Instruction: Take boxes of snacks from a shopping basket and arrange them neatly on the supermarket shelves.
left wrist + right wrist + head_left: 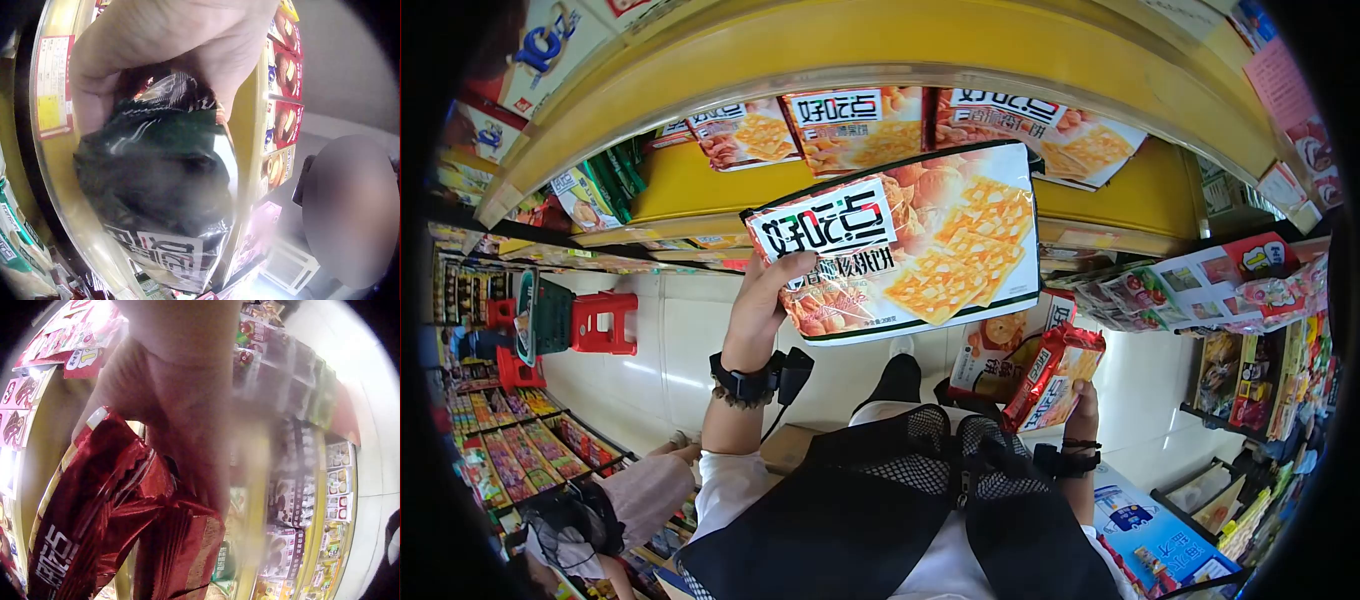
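Note:
My left hand grips the left end of a large biscuit pack, thumb on its printed front. The pack shows square biscuits and nuts and is held up before the shelf. In the left wrist view, the dark green end of the pack fills the middle, below the hand. Lower and to the right, my right hand holds a red biscuit pack by its end. Another red and brown pack overlaps it on the left. The right wrist view shows crinkled red wrapping beneath the palm.
Similar biscuit packs stand on a yellow shelf just beyond. Hanging snack bags are at the right, a blue carton below them. On the left are a red stool and a person in a pale skirt.

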A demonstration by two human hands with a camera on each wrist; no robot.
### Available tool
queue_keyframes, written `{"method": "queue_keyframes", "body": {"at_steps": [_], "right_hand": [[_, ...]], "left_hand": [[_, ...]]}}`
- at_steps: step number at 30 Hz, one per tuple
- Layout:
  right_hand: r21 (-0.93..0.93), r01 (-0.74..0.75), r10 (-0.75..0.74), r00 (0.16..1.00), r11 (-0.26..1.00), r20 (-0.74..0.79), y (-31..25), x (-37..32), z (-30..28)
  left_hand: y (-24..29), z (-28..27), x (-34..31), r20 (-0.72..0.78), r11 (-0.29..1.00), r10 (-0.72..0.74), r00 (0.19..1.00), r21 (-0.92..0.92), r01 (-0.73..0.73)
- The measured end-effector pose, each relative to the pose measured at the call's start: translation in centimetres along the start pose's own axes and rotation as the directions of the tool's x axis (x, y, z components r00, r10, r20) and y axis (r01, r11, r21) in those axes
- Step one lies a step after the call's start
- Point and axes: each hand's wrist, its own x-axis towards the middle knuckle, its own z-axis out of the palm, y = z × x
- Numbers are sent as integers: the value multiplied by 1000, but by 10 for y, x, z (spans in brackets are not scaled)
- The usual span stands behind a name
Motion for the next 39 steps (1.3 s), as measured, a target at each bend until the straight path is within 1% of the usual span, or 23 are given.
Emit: {"method": "queue_keyframes", "body": {"at_steps": [1,4,6,7,8,9,11,12,13,16,18,19,20,24,26,27,29,33,35,36,37,38,39], "right_hand": [[5,2,-2,1000,1000,-5,-1,1,0],[58,-36,31,996,998,80,-4,7,-3],[82,-46,42,998,996,53,-9,5,-11],[104,-38,36,999,994,26,-11,4,-11],[115,10,-12,1000,993,15,-11,3,-8],[125,39,-39,999,991,-5,-9,9,-13],[99,4,-15,994,995,105,-4,21,-36],[100,-14,1,991,995,132,-10,25,-36],[120,-31,5,977,992,214,-10,32,-47],[105,-22,4,984,994,176,-15,37,-34],[139,-54,15,963,989,268,-13,43,-53],[153,-43,3,967,987,254,-16,43,-60],[160,-54,9,964,986,267,-17,45,-61],[190,-79,25,962,979,270,-26,49,-68],[190,-99,42,958,977,283,-27,51,-77],[203,-92,31,957,975,287,-25,53,-80],[220,-87,20,957,972,288,-25,55,-89],[212,-136,66,949,968,309,-35,57,-124],[204,-159,88,944,966,317,-30,55,-130],[191,-159,92,944,969,318,-29,55,-130],[177,-159,96,943,971,319,-27,54,-126],[153,-187,125,931,970,342,-28,49,-123],[199,-177,117,952,964,282,-32,41,-118]], "left_hand": [[-1,2,1,3,1000,1,1000,-12,-1],[-3,14,4,3,1000,2,1000,-15,-2],[-8,30,8,10,1000,-3,1000,-8,3],[-9,36,15,2,999,-32,999,7,32],[-8,39,21,-6,998,-61,998,23,61],[-5,40,22,-59,995,-86,995,53,89],[-13,43,31,6,997,-72,997,13,72],[-22,38,37,-9,996,-88,996,14,88],[-28,35,40,-34,995,-99,994,18,100],[-28,32,37,16,996,-56,998,68,55],[-32,52,38,-23,992,-87,996,94,89],[-34,61,35,-52,988,-110,993,106,115],[-40,54,41,-52,989,-99,994,107,104],[-42,86,45,-17,992,-63,998,106,65],[-46,94,40,-136,990,-58,989,119,74],[-48,97,41,-135,989,-61,989,123,78],[-52,105,46,-72,988,-80,994,128,89],[-69,141,37,-95,983,-94,991,147,107],[-71,144,35,-76,983,-126,989,122,135],[-71,142,29,-89,981,-134,987,132,145],[-74,131,26,-138,983,-127,982,114,144],[-75,126,26,-139,982,-136,981,108,152],[-76,129,32,-125,981,-147,981,109,161]]}}
